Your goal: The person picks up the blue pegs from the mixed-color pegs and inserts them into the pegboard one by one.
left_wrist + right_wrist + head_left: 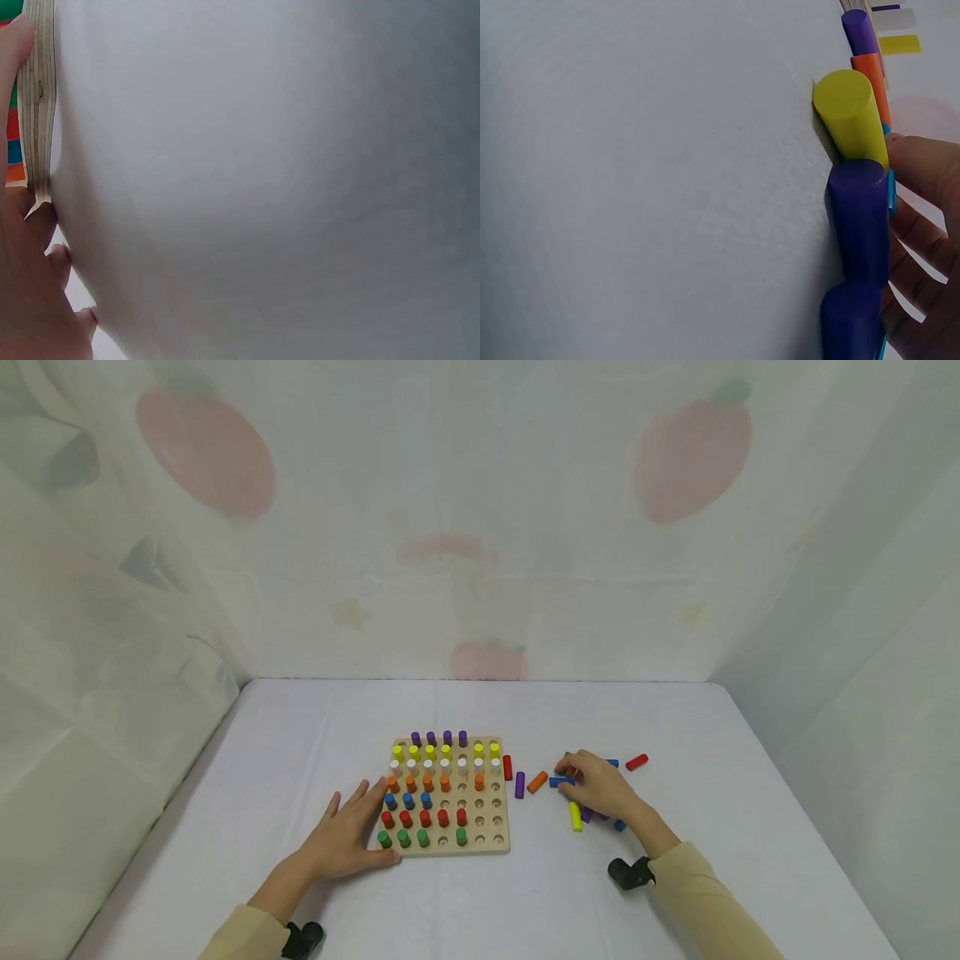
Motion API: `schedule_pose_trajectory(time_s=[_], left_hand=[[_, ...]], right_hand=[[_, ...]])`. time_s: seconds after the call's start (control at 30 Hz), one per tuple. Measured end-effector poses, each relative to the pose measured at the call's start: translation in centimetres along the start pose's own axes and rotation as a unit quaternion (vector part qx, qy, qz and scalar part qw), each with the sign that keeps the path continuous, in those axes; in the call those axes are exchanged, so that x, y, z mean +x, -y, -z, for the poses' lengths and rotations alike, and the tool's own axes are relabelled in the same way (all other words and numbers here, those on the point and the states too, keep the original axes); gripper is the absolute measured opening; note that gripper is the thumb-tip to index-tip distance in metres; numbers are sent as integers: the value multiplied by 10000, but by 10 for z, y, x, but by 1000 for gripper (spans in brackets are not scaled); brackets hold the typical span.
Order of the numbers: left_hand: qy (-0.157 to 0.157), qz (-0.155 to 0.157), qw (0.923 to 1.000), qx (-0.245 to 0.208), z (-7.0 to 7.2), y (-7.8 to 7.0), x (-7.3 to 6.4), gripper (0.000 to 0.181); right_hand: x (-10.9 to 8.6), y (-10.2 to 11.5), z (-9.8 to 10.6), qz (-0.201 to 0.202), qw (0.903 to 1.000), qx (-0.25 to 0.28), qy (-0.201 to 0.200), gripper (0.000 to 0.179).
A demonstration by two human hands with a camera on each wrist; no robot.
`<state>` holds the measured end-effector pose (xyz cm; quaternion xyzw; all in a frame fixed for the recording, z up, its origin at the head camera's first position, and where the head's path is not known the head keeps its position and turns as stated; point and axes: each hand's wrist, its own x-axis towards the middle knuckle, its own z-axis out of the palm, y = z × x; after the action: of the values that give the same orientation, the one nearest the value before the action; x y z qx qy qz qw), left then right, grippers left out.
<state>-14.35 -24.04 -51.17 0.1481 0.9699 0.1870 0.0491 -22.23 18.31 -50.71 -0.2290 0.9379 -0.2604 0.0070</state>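
Note:
A square wooden pegboard [487, 847] holds rows of coloured pegs: purple, yellow, white, orange, blue, red and green. My left hand [342, 837] rests against its left side, fingers spread and thumb at the front edge. In the left wrist view the thumb and fingers touch the layered board edge [39, 90]. To the right of the board, my right hand [600, 783] pinches a blue peg [558, 782] lying among loose pegs. In the right wrist view, a yellow peg [851, 112] and a purple peg [859, 217] partly hide the pinched peg.
Near the right hand lie a red peg [637, 762], an orange peg [537, 782], a purple peg [520, 785] and a yellow peg [575, 817]. Another red peg [507, 767] lies by the board's right edge. A white cloth covers the table [300, 735]; curtains stand behind and beside it.

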Motion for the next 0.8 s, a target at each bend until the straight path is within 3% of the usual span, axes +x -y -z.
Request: schedule_pose_trajectory(time_s=[0.33,0.8], left_hand=[[41,9,10000,25,1,0,0,115],[61,6,10000,12,2,-1,0,115]], right_hand=[[2,4,-1,-194,9996,110,157,20],[2,0,-4,21,9998,111,153,18]])
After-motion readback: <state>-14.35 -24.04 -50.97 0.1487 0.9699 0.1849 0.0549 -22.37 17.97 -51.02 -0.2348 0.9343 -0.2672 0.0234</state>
